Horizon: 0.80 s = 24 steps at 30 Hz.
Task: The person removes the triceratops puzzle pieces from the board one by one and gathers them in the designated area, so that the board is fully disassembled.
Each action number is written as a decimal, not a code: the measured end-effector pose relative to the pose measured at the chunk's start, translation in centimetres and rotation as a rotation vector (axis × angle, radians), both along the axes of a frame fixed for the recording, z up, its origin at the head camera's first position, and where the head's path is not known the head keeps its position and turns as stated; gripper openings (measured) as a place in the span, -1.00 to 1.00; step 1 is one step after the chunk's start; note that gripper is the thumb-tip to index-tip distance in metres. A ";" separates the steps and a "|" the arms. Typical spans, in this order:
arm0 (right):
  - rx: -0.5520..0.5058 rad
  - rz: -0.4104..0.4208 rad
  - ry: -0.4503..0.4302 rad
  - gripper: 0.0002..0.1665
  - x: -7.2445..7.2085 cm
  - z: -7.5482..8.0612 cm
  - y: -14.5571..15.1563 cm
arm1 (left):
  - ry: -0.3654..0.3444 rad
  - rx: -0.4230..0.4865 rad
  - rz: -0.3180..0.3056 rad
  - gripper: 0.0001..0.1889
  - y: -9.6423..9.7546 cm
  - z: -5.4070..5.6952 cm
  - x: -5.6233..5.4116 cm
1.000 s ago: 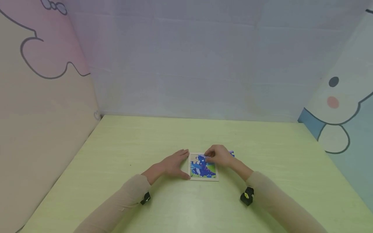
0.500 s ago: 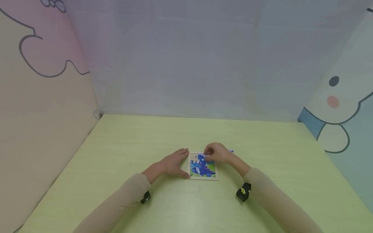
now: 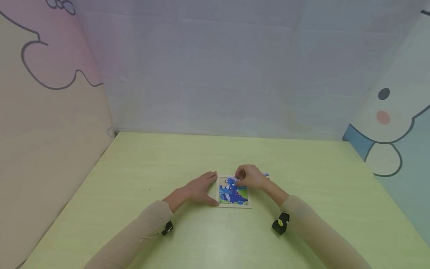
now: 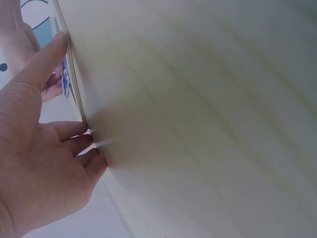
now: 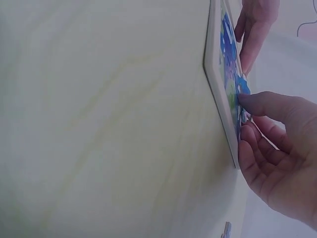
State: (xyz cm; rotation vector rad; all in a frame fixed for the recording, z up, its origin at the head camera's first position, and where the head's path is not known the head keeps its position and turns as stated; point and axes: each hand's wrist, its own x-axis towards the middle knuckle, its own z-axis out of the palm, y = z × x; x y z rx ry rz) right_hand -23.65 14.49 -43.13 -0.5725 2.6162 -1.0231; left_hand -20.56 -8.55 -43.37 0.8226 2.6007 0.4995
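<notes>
A small jigsaw puzzle in a pale wooden frame (image 3: 234,206) lies on the table, its picture a blue dinosaur. My left hand (image 3: 199,189) spans the frame's left side, thumb at the near corner and fingertips at the far one. In the left wrist view that hand (image 4: 47,158) touches the frame's edge without curling round it. Over the upper part of the puzzle, my right hand (image 3: 251,177) pinches a blue puzzle piece (image 5: 243,84) between thumb and fingers. The piece is tilted above the picture and partly hidden by the fingers.
Another puzzle piece (image 3: 267,175) lies on the table just behind the right hand, mostly covered by it. The pale yellow-green table (image 3: 168,157) is bounded by a plain back wall (image 3: 201,74) and side walls with cartoon drawings.
Between the earlier frames and now the right forearm has shifted slightly left, and the pinched piece has tilted a little over the puzzle. The left hand stays in place.
</notes>
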 end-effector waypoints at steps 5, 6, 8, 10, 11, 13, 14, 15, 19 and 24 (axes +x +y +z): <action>-0.009 0.006 0.003 -0.70 0.1 -0.2 -0.1 | -0.002 -0.006 0.004 0.02 0.0 0.0 0.1; -0.001 0.004 0.005 -0.71 0.2 -0.2 -0.1 | -0.002 -0.008 0.005 0.02 0.0 0.0 0.1; 0.010 -0.001 0.004 -0.74 0.3 -0.3 -0.2 | -0.001 -0.001 0.003 0.02 -0.1 -0.1 0.1; 0.015 0.002 0.015 -0.78 0.5 -0.4 -0.2 | 0.000 0.003 -0.001 0.02 -0.1 -0.1 0.0; 0.016 0.006 0.028 -0.79 0.6 -0.4 -0.3 | 0.000 0.003 -0.003 0.02 -0.1 -0.1 0.0; 0.021 0.030 0.070 -0.80 0.9 -0.4 -0.4 | 0.000 0.008 -0.004 0.02 -0.1 -0.1 0.0; 0.027 0.043 0.093 -0.80 1.0 -0.5 -0.4 | 0.000 0.007 -0.004 0.02 -0.2 -0.1 0.0; 0.034 0.054 0.120 -0.80 1.2 -0.5 -0.5 | -0.001 0.006 -0.002 0.02 -0.2 -0.1 0.0; 0.037 0.056 0.157 -0.82 1.5 -0.6 -0.6 | -0.001 0.004 -0.002 0.03 -0.2 -0.1 0.0; -0.011 0.039 0.129 -0.86 1.4 -0.7 -0.3 | 0.009 0.001 -0.011 0.03 -0.1 -0.2 0.0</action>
